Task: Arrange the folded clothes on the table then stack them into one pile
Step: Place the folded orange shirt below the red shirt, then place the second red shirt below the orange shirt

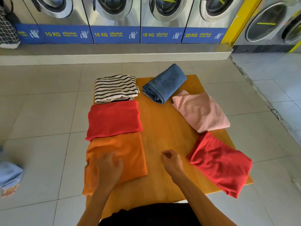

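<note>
Several folded clothes lie on a small wooden table [164, 128]. Down the left side are a black-and-white striped top [114, 88], a red garment [114, 119] and an orange garment [128, 154]. Folded blue jeans [165, 83] lie at the far middle. On the right are a pink garment [201, 111] and a second red garment [219, 163]. My left hand [109, 167] rests flat on the near part of the orange garment, slightly blurred. Between the orange and near red garments, my right hand [171, 159] hovers over bare wood, its fingers curled and holding nothing.
A row of front-loading washing machines [114, 17] on a raised step lines the far wall. White tiled floor [40, 111] surrounds the table. Light blue cloth [9, 175] sits at the left edge, and a checked bag [6, 28] hangs at top left.
</note>
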A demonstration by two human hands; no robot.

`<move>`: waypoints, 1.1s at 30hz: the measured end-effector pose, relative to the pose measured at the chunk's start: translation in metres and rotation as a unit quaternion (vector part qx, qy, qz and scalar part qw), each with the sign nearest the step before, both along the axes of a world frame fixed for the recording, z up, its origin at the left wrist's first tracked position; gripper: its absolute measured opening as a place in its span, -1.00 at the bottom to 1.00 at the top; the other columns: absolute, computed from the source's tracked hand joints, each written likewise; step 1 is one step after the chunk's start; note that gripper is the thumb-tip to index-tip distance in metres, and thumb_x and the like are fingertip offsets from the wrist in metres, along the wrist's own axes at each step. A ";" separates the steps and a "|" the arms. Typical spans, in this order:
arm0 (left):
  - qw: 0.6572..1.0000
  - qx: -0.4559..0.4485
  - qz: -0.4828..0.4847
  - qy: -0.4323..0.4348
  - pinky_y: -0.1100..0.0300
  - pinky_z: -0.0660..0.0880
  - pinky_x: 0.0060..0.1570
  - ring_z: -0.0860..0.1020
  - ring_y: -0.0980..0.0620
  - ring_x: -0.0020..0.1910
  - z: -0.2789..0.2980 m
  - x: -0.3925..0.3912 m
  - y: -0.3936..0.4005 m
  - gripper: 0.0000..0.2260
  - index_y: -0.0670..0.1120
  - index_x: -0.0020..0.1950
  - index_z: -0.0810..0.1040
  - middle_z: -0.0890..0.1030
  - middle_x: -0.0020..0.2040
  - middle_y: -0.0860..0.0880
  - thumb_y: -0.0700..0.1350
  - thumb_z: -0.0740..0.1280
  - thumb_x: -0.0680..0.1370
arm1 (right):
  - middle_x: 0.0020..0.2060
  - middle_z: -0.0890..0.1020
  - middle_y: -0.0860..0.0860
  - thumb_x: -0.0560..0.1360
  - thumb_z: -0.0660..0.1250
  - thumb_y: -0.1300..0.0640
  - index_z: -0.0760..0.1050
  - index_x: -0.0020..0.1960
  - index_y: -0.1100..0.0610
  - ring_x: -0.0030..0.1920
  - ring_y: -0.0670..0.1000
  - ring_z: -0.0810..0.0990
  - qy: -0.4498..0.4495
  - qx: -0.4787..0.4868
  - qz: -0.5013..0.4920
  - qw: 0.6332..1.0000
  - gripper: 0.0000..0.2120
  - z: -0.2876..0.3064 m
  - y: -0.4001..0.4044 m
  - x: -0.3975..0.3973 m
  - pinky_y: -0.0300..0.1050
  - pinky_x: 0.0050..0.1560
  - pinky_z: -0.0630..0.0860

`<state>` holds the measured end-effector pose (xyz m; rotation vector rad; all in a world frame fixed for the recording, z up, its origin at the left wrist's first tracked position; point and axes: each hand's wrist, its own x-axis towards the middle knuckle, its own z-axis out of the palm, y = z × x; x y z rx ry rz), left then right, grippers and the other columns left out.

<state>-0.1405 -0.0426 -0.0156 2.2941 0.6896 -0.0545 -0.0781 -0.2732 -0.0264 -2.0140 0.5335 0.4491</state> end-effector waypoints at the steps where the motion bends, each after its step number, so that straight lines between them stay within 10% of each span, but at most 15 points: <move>1: 0.999 -0.021 -0.028 -0.008 -0.13 0.42 0.27 0.52 -0.18 0.21 0.003 0.006 -0.013 -0.68 -0.14 0.19 0.58 0.59 0.18 -0.16 -0.03 0.32 0.50 | -0.10 0.69 -0.01 0.50 0.35 0.11 0.62 -0.01 0.00 -0.06 0.08 0.68 -0.004 0.008 -0.015 1.000 -0.89 0.001 -0.006 0.001 0.07 -0.02 0.64; 7: 0.985 -0.061 -0.162 -0.011 0.27 0.30 0.16 0.54 -0.09 0.19 0.006 0.039 -0.075 -0.78 -0.16 0.14 0.62 0.62 0.15 -0.11 -0.20 0.36 0.50 | -0.19 0.70 0.06 0.53 0.35 0.16 0.61 -0.07 0.01 -0.26 0.00 0.63 -0.038 0.051 -0.079 0.995 -0.92 0.015 -0.042 0.004 -0.03 -0.24 0.60; 12: 0.969 -0.073 -0.238 0.009 0.19 0.41 0.23 0.54 0.01 0.24 0.004 0.061 -0.121 -0.77 -0.08 0.20 0.59 0.60 0.21 -0.01 -0.15 0.32 0.55 | -0.28 0.72 0.05 0.51 0.35 0.17 0.61 -0.10 -0.01 -0.27 0.09 0.72 -0.059 0.038 -0.138 0.988 -0.89 0.032 -0.108 0.008 0.08 -0.19 0.67; 21: 0.950 -0.124 -0.280 0.060 0.20 0.40 0.23 0.53 -0.04 0.26 0.005 0.102 -0.241 -0.70 -0.14 0.30 0.52 0.58 0.28 -0.11 -0.17 0.28 0.57 | 0.11 0.56 0.15 0.49 0.42 0.10 0.54 0.20 0.14 0.15 0.23 0.56 -0.063 -0.172 -0.312 0.932 -0.69 0.030 -0.260 -0.019 0.08 0.16 0.51; 25: 0.959 -0.127 -0.238 0.092 0.15 0.37 0.27 0.47 -0.08 0.33 0.008 0.112 -0.292 -0.58 -0.18 0.41 0.40 0.49 0.36 -0.14 -0.05 0.28 0.59 | 0.22 0.53 0.09 0.44 0.46 -0.21 0.35 0.38 0.17 0.18 0.18 0.57 0.062 -0.044 -0.322 0.944 -0.31 0.013 -0.286 -0.031 0.14 0.11 0.59; 33: 0.952 -0.195 -0.142 0.188 0.14 0.43 0.19 0.53 -0.09 0.26 0.004 0.117 -0.324 -0.46 -0.12 0.23 0.55 0.61 0.18 -0.04 0.27 0.34 0.47 | -0.07 0.68 -0.04 0.45 0.48 -0.17 0.55 0.17 0.06 -0.12 -0.08 0.65 0.064 0.099 -0.238 0.964 -0.58 0.000 -0.305 -0.018 -0.24 -0.28 0.52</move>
